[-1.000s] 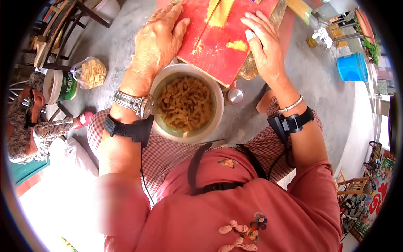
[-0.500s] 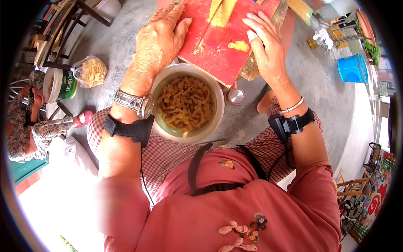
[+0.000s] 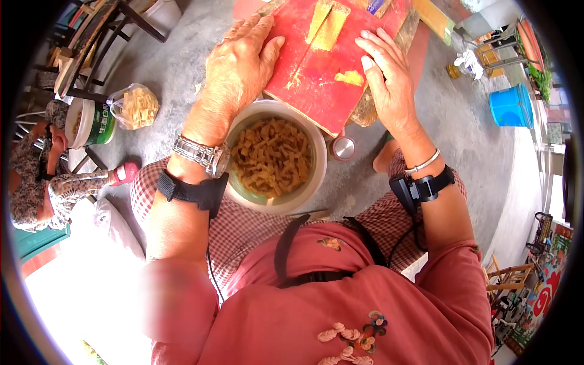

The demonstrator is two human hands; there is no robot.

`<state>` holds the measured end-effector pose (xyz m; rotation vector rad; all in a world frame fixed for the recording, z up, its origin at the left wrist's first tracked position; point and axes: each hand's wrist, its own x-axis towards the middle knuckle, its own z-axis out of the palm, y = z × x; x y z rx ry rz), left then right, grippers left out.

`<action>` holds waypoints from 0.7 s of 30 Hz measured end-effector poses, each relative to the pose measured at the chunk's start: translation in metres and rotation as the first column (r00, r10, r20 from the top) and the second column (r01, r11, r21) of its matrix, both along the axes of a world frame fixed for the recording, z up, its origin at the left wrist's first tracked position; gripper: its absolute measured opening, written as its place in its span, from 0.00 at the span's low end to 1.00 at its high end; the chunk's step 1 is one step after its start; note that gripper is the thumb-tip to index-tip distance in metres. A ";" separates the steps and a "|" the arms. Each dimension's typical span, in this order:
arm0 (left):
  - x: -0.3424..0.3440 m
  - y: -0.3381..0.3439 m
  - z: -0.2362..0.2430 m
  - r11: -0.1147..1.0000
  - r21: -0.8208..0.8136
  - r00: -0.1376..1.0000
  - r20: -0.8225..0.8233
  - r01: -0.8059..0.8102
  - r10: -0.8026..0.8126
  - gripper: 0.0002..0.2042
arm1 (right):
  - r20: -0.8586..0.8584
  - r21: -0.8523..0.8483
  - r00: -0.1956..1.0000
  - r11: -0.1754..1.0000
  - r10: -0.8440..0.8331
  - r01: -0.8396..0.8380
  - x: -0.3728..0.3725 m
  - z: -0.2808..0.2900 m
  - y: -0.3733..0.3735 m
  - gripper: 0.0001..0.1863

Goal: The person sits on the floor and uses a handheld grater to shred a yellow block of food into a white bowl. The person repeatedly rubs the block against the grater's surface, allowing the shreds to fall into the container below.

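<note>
A red board [image 3: 313,82] with worn yellow patches lies in front of me, on top of a rough wooden piece [image 3: 365,111]. My left hand [image 3: 241,66] rests along the board's left edge, fingers stretched and thumb apart. At the right edge lies my right hand [image 3: 391,85], its fingers extended and holding nothing. Two yellow wedge shapes [image 3: 329,27] show near the board's far end; whether they are loose pieces or marks I cannot tell. Below the board's near corner stands a pale round tub [image 3: 319,176] of brown cut strips [image 3: 272,157], between my knees.
A lidded jar [image 3: 343,148] stands right of the tub. To the left are a bag of pale strips [image 3: 137,107], a white-and-green bucket [image 3: 100,125] and a seated person [image 3: 45,173]. A wooden bench [image 3: 100,45] is at far left, a blue bucket [image 3: 511,105] at right.
The view has shifted slightly, so the board, tub and arms appear a little lower and to the right. Both hands keep their places at the board's edges.
</note>
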<state>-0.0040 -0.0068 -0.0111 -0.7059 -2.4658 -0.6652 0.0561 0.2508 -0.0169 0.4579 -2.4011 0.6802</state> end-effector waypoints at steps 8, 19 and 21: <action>0.000 0.001 0.001 1.000 0.014 1.000 0.000 -0.003 0.003 0.20 | 0.008 0.014 1.000 1.000 -0.016 0.016 0.000 0.001 0.000 0.17; 0.001 0.000 0.000 1.000 0.019 1.000 0.000 -0.016 0.016 0.19 | 0.016 0.002 1.000 1.000 -0.015 0.015 0.001 0.001 -0.002 0.16; 0.001 0.002 0.000 1.000 0.017 1.000 -0.005 -0.019 0.019 0.19 | 0.016 0.007 1.000 1.000 -0.016 0.016 0.001 0.001 -0.001 0.16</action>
